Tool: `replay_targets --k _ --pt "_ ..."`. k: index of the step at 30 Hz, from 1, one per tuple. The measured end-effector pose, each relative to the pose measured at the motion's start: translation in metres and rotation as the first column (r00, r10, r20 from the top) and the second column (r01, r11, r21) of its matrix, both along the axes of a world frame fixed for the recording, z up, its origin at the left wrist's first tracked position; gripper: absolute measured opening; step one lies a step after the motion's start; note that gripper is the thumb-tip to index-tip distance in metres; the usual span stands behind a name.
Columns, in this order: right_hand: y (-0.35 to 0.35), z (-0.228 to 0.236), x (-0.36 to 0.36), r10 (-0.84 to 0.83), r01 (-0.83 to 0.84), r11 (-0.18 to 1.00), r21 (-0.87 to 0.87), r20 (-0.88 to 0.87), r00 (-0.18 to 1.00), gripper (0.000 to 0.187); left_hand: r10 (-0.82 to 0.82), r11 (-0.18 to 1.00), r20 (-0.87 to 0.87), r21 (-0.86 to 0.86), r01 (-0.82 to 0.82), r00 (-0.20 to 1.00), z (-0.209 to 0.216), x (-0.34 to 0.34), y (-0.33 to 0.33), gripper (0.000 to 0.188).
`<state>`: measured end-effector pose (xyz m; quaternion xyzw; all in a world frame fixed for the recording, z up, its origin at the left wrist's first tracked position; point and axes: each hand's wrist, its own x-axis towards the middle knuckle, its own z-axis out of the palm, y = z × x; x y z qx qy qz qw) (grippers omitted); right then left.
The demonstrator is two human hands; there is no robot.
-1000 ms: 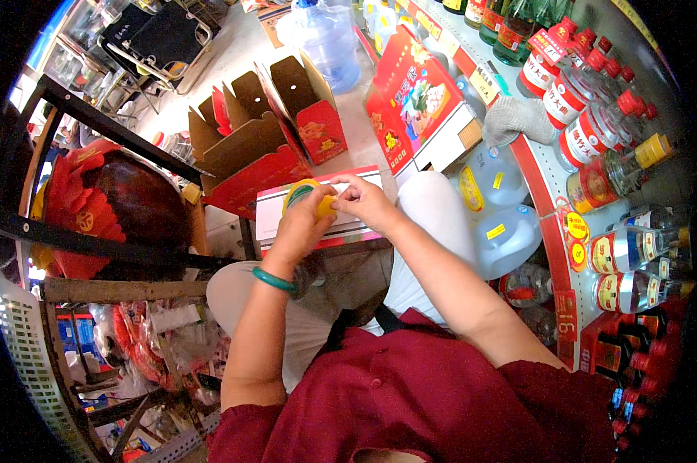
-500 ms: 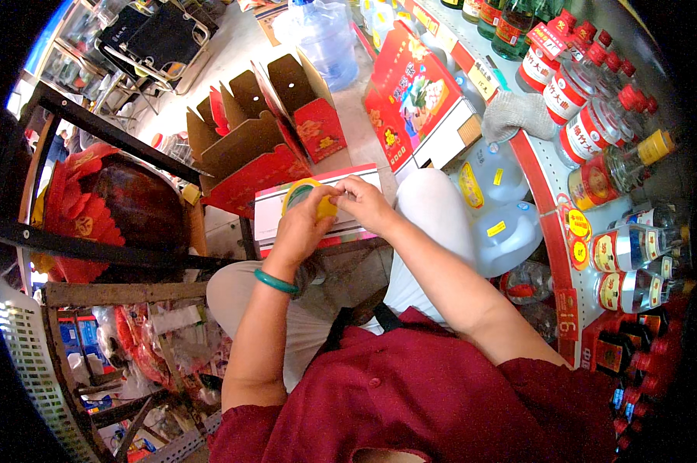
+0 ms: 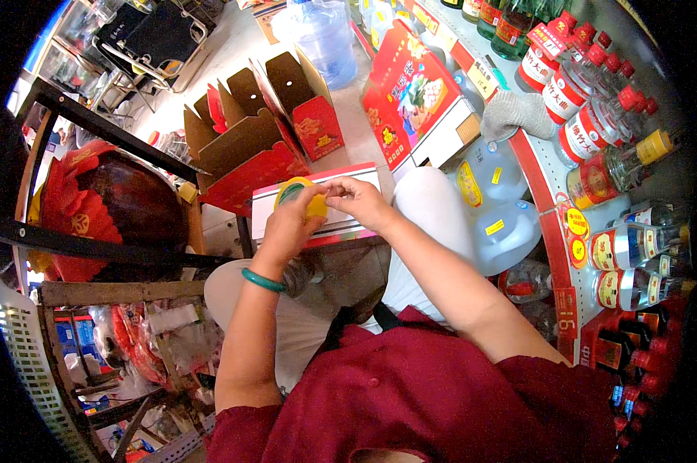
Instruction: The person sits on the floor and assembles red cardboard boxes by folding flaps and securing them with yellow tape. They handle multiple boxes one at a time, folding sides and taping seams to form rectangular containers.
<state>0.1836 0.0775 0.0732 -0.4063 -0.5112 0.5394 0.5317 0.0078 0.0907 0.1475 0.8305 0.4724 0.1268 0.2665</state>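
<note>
My left hand (image 3: 289,225), with a green bangle (image 3: 263,279) on its wrist, is closed around a yellow tape roll (image 3: 317,205) with a green inner ring. My right hand (image 3: 359,203) has thumb and fingertips pinched together at the roll's right side. Whatever lies in that pinch is too small to make out. Beneath both hands is a white box (image 3: 367,179) with red edges, in front of my knees.
Open red cartons (image 3: 256,166) stand beyond the box, and a red printed carton (image 3: 410,96) leans at the right. Right of my knee are large clear jugs (image 3: 506,235) and a shelf of bottles (image 3: 564,96). A dark wooden frame (image 3: 117,245) stands left.
My right hand has shifted slightly left along the roll, and more of the yellow side shows between the hands. The left hand has tilted a little and still holds the roll.
</note>
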Motion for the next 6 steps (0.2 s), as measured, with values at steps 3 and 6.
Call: replay_targets --k 3,6 --pt "0.0035 -0.0078 0.0020 -0.010 0.011 1.000 0.025 -0.036 0.999 0.019 -0.079 0.995 -0.073 0.060 0.084 0.994 0.0060 0.0104 -0.0021 0.049" --pt "0.0024 -0.0089 0.0069 -0.009 0.010 1.000 -0.017 0.046 0.999 0.020 -0.094 0.992 -0.017 0.084 0.095 0.995 0.0023 0.0125 -0.0037 0.049"
